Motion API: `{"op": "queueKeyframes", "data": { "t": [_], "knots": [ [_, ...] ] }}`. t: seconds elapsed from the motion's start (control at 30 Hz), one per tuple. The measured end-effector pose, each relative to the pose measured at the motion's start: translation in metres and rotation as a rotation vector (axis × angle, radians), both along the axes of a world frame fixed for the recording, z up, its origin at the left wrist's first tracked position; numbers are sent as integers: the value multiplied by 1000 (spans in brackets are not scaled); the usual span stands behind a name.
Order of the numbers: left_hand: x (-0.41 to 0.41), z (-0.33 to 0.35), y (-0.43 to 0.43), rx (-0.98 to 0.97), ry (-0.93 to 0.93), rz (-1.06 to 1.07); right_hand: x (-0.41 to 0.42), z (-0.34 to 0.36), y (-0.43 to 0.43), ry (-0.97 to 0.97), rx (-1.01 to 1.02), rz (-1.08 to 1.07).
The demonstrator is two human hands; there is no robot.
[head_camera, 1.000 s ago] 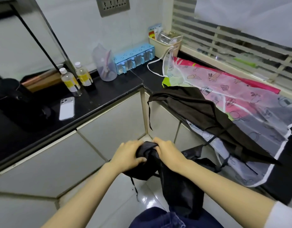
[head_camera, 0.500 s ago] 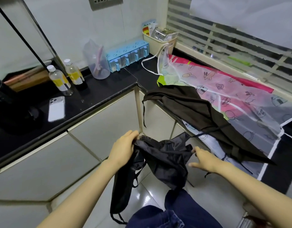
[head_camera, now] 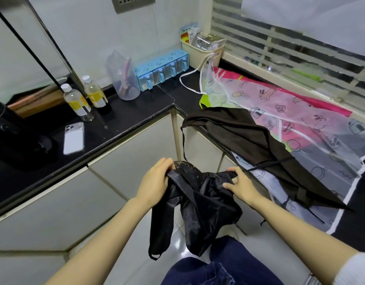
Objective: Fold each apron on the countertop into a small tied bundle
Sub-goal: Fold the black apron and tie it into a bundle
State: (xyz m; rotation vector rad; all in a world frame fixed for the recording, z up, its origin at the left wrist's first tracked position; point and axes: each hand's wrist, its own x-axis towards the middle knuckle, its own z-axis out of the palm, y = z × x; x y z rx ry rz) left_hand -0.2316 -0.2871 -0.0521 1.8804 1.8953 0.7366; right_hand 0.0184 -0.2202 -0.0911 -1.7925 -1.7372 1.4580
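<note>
Black apron [head_camera: 198, 204]: crumpled, held in the air below the counter's [head_camera: 140, 114] edge, in front of its inner corner; one strap loop hangs down.
Left hand [head_camera: 157, 179]: fingers curled, gripping the apron's upper left bunch.
Right hand [head_camera: 242, 185]: thumb and fingers pinching its upper right fold.
Brown apron [head_camera: 251, 138]: draped over the counter's right front edge, lying on the clear apron [head_camera: 305, 112].
Phone [head_camera: 73, 138]: flat, near the left front edge.

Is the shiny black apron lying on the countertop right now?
No, the left hand and the right hand both grip the shiny black apron in the air, below the edge of the countertop.
</note>
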Motion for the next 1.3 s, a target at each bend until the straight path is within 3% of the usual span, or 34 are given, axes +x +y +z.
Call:
{"op": "queueKeyframes", "data": {
  "t": [0.07,0.23,0.3,0.43,0.5,0.73,0.87,1.0,1.07,1.17,1.3],
  "knots": [
    [-6,-3,0,-40,46,9,-10,8,3,9,114,55],
    [-19,-11,9,-384,298,-20,-32,50,12,60,322,45],
    [-4,-7,12,-416,131,-42,-43,68,15,75,382,-18],
    [48,29,14,-460,-627,-96,-67,90,13,143,372,-93],
    [64,40,15,-414,-824,-75,-77,97,6,207,295,-60],
    [65,38,14,-88,-843,214,-80,123,3,477,55,-77],
    [51,50,15,19,-878,440,-75,129,8,196,284,91],
    [35,66,17,61,-786,417,-75,122,12,-111,648,265],
    [29,77,17,50,-731,359,-78,116,13,-300,724,331],
    [19,94,13,24,-676,232,-81,103,19,-426,700,358],
    [-2,109,5,4,-528,176,-79,81,27,-355,421,286]
  ]
}}
